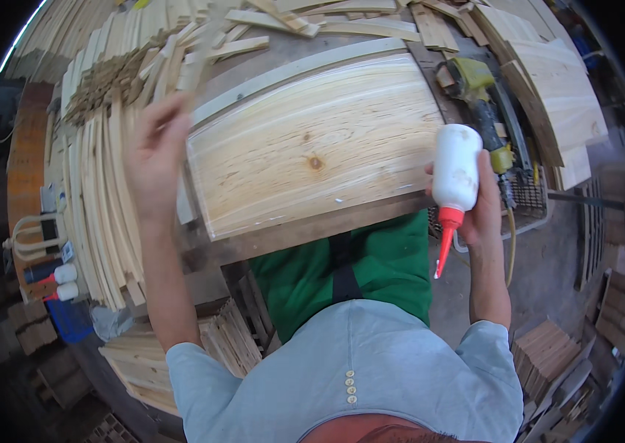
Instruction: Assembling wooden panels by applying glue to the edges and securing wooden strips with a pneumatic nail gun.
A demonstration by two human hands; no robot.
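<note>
Room over panel, strips left, tool right

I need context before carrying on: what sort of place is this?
Probably a woodworking shop: many wood strips lie stacked at the left, a wide wooden board lies in the middle, and the right hand holds a red-tipped white bottle.
</note>
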